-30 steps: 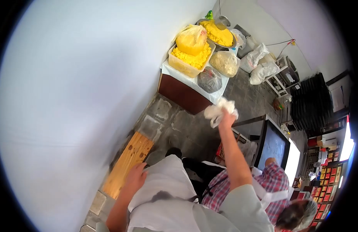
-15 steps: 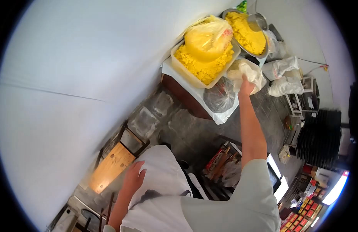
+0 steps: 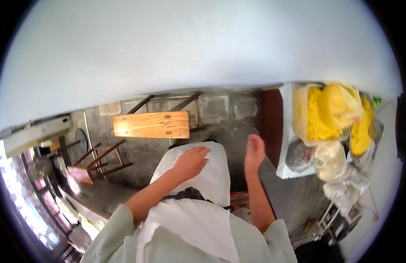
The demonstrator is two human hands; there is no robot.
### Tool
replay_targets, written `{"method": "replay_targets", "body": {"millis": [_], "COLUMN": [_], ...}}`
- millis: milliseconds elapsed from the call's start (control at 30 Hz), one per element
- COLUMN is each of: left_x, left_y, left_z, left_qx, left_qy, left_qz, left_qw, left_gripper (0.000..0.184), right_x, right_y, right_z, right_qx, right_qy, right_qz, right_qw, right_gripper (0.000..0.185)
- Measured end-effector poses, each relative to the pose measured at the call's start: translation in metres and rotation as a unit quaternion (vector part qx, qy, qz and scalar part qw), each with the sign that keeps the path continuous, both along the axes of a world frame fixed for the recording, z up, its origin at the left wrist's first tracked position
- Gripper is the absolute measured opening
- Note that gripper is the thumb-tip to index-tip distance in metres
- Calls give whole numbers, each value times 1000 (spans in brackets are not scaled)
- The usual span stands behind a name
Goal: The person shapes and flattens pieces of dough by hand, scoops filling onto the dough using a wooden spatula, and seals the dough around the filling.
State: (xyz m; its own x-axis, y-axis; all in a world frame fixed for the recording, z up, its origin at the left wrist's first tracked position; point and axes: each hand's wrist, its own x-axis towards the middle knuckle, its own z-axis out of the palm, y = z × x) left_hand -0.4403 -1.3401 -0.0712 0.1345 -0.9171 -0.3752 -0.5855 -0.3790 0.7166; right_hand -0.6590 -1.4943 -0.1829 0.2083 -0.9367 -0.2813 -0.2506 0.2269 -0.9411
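My left hand [image 3: 192,163] is in front of the white apron [image 3: 218,168], fingers loosely extended and holding nothing. To the right of the apron, my right hand [image 3: 254,151] is raised over the grey floor, its fingers stretched out and nothing in them. At the right stands a table with a white cover [image 3: 285,149]. It bears a plastic tub [image 3: 300,116] of yellow crumbly food [image 3: 316,116] with a yellow-filled plastic bag [image 3: 339,107] on top. A dark plastic bag [image 3: 299,156] and a pale plastic bag [image 3: 330,161] are along its near side, apart from my right hand.
A wooden bench [image 3: 152,124] stands by the white wall [image 3: 203,44]. An overturned-looking stool [image 3: 102,162] is farther left. Beside the tub is a metal basin of yellow food [image 3: 361,131]. White bags [image 3: 343,193] and a white rack [image 3: 330,219] are at the lower right.
My view has turned left. My right hand has let go of the pale plastic bag and drawn back from the table; my left hand has moved across the apron's front.
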Motion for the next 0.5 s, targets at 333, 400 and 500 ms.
{"method": "replay_targets", "body": {"millis": [333, 400, 500], "left_x": [51, 73, 118], "left_y": [89, 129, 202], "left_z": [-1, -10, 20], "left_qx": [-99, -148, -120], "left_qy": [52, 91, 90], "left_qz": [81, 64, 122], "left_qw": [990, 983, 981], "left_gripper": [19, 15, 14], "right_x": [193, 210, 261], "right_y": [124, 158, 222], "right_z": [135, 125, 142], "right_qx": [112, 89, 148], "right_qy": [-89, -50, -14], "right_qz": [442, 484, 497], "right_qw": [885, 869, 855], "right_gripper": [37, 45, 49]}}
